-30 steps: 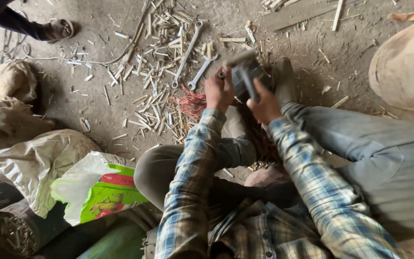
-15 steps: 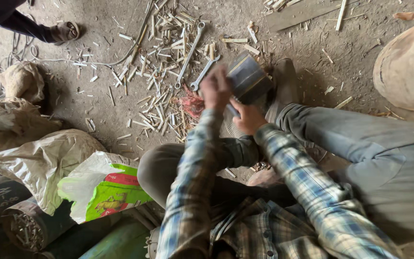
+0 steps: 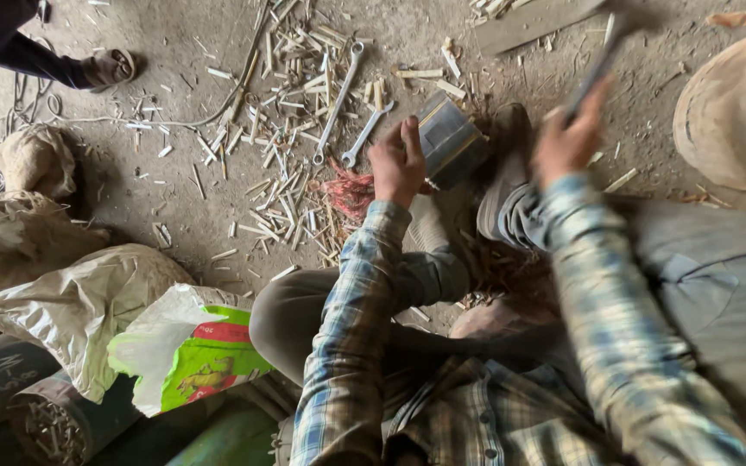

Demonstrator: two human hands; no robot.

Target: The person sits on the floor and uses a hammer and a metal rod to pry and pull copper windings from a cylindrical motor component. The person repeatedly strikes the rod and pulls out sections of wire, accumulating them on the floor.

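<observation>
— Two hands at work, is it? What has each got?

— The left hand (image 3: 397, 162), centre of the frame, is closed around a dark, squarish metal block (image 3: 449, 138), steadying it on the floor (image 3: 174, 198) beside the person's shoe (image 3: 504, 173). The right hand (image 3: 570, 142), upper right, is raised and blurred, fist shut on the handle of a tool (image 3: 602, 60); its head is too blurred to name.

— And what lies near the block?

— Two spanners: a long one (image 3: 338, 102) and a shorter one (image 3: 367, 134), side by side just left of the block, among a wide scatter of pale wood splinters (image 3: 287, 181). One tuft of red fibre (image 3: 349, 192) sits just below the left hand.

— Any containers?

— Three sacks at lower left: a white-and-green printed one (image 3: 187, 349), a grey-white one (image 3: 71, 306) beside it, and a tan one (image 3: 10, 242) above. All are crumpled shut, so I cannot tell their contents. One roll (image 3: 49, 423) in the bottom left corner shows thin sticks packed in its end.

— Anyone else?

— One sandalled foot (image 3: 105, 67), upper left.
</observation>
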